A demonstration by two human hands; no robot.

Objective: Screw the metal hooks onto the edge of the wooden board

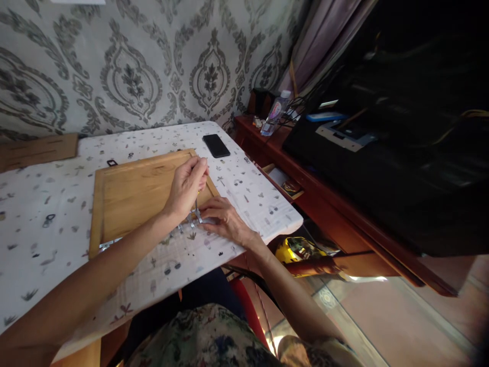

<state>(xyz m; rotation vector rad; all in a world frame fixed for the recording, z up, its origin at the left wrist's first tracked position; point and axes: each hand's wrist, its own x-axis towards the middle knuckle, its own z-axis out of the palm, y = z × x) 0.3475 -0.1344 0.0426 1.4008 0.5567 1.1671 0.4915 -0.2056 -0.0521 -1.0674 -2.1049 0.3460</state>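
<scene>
A wooden cabinet door panel (pixel 130 196) lies flat on a table covered with a patterned white cloth (pixel 46 219). My left hand (pixel 187 184) is closed around a thin upright tool, probably a screwdriver (pixel 196 204), at the panel's near right corner. Its tip meets a small metal hinge (pixel 193 220) at the panel's edge. My right hand (pixel 223 216) lies just right of the hinge, fingers pressed down on it. More metal hardware (pixel 109 245) shows along the panel's near edge.
A black phone (pixel 216 145) lies on the cloth beyond the panel. A small black piece (pixel 111 162) sits by the panel's far left corner. To the right stand a red-brown wooden cabinet (pixel 305 178), a plastic bottle (pixel 274 114) and dark equipment. A wooden board (pixel 38 150) leans at far left.
</scene>
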